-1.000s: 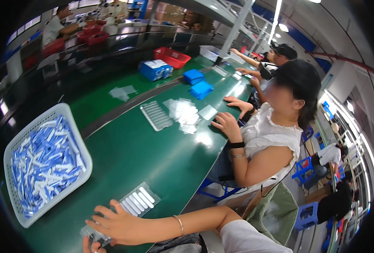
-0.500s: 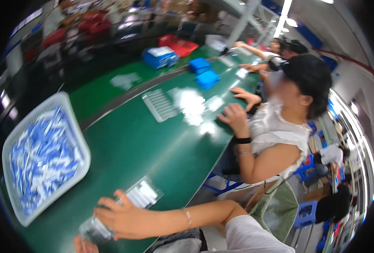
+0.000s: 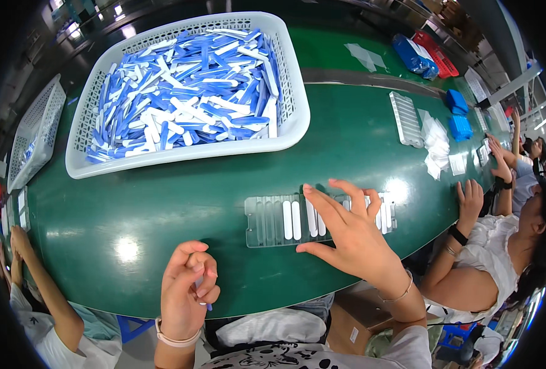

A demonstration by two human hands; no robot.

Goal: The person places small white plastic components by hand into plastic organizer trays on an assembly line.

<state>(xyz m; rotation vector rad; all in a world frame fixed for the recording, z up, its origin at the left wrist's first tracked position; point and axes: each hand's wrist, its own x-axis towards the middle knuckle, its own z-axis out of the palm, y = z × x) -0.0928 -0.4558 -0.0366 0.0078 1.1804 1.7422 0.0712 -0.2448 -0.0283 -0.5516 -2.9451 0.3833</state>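
Two bare hands are at work over a green table, with a clear tray lying flat in front of them, near the table's near edge. The right hand is spread wide across the tray, its thumb at the near edge and its index fingertip at the far edge. White strips lie side by side in the tray's slots: two together left of this hand, two between its thumb and index finger, and more on the far side of the hand, partly covered by its fingers. The left hand is raised left of the tray and well apart from it, its fingers curled in a narrow grip around a small piece with a blue end showing below them; it is probably a strip, though the fingers hide most of it. Beyond the hands stands a white basket, heaped with blue and white strips, and a second basket stands to its left. To the right lie another tray, a pile of whitish sheets and two blue stacks. Farther back are a blue bundle and a red basket. A co-worker's hand rests at the table's right edge, and another person's hands are at the far left.
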